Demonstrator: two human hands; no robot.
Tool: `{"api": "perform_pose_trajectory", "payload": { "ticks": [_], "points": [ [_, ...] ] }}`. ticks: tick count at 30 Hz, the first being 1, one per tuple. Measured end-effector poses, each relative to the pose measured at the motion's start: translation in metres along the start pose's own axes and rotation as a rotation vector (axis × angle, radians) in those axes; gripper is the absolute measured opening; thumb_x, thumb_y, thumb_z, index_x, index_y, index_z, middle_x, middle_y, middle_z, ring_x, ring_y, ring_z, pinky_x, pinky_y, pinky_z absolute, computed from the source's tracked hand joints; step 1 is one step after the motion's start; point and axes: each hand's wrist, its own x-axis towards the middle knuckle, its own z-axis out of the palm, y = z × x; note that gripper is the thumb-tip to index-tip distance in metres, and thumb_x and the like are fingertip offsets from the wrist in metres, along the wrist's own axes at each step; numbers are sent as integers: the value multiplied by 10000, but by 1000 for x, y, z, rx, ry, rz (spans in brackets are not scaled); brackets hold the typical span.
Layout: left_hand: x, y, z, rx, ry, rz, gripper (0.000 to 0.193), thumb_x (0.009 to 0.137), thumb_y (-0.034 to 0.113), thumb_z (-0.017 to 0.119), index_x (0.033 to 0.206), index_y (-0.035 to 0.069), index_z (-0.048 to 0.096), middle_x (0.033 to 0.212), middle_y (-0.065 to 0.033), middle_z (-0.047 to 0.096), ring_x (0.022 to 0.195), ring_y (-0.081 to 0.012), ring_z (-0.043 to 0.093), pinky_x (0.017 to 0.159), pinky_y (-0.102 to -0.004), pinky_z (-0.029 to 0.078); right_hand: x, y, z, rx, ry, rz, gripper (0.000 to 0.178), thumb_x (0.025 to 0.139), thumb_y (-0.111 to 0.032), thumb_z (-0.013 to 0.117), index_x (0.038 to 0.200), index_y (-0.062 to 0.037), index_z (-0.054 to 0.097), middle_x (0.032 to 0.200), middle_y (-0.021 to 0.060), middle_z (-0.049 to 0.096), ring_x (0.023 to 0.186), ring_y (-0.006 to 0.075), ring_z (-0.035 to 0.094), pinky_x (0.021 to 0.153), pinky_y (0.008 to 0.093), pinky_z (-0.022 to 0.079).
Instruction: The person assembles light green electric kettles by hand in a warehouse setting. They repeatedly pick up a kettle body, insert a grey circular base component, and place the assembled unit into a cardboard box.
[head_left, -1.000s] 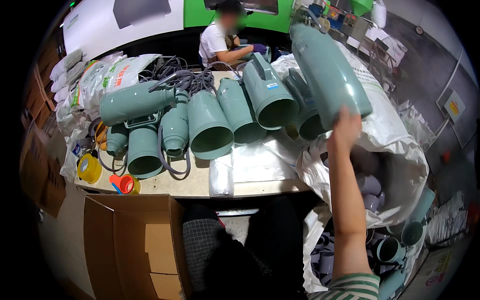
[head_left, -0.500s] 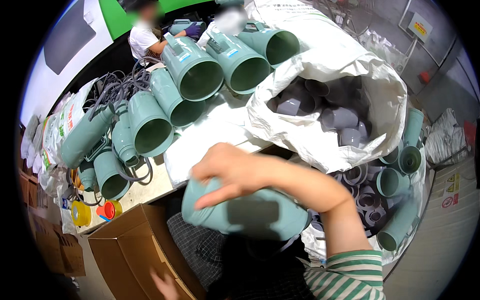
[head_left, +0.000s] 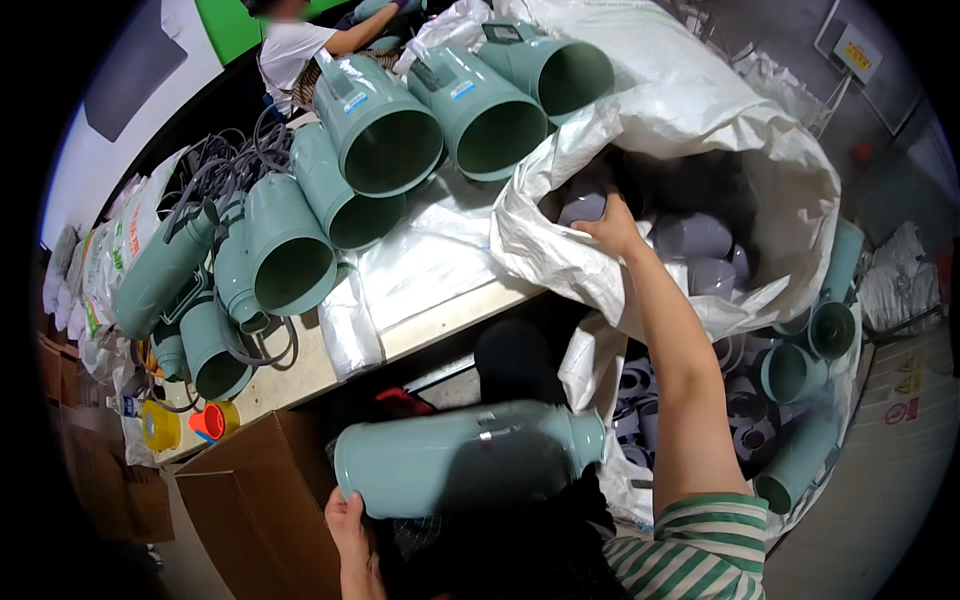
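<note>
Across my lap lies a pale green thermos flask casing (head_left: pixel 440 465) on its side, its narrow neck pointing right. My left hand (head_left: pixel 350 525) grips its wide left end, thumb on top; the other fingers are partly hidden beneath it. My right arm stretches into the open white woven sack (head_left: pixel 650 120). Inside, my right hand (head_left: pixel 612 222) closes on a grey plastic cup (head_left: pixel 583 205), though its fingertips are partly in shadow. More grey cups (head_left: pixel 690 236) lie next to that hand.
On the workbench (head_left: pixel 440 325) stand several green casings (head_left: pixel 390 140) and a heap of grey handles (head_left: pixel 235 160). Tape rolls (head_left: pixel 160 425) sit at its left corner. Below is a cardboard box (head_left: pixel 250 500). Grey rings and green casings fill a lower sack at right. A co-worker (head_left: pixel 295 60) works beyond.
My right hand has left the casing and reached up into the sack. My left hand has risen from beside the box to the casing's left end. The casing now lies lower, its side in view.
</note>
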Motion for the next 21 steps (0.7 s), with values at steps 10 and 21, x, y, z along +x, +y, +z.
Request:
{"api": "perform_pose_trajectory", "payload": {
  "ticks": [10, 21],
  "points": [
    [53, 43, -27, -115, 124, 97, 531, 1027, 348, 552, 1421, -5, 501, 1438, -164, 547, 1313, -329, 529, 1121, -497, 407, -141, -140, -77, 969, -572, -123, 923, 758, -354, 850, 1503, -79, 379, 1348, 110, 518, 1266, 232, 504, 1092, 378, 396],
    [103, 140, 35, 430, -329, 798, 477, 1037, 420, 392, 1207, 24, 595, 1088, -107, 571, 1091, -266, 537, 999, -461, 435, -348, -131, -45, 862, -538, 383, 309, 959, -166, 684, 1238, -40, 640, 1219, 111, 631, 1134, 207, 606, 951, 335, 503]
  ]
}}
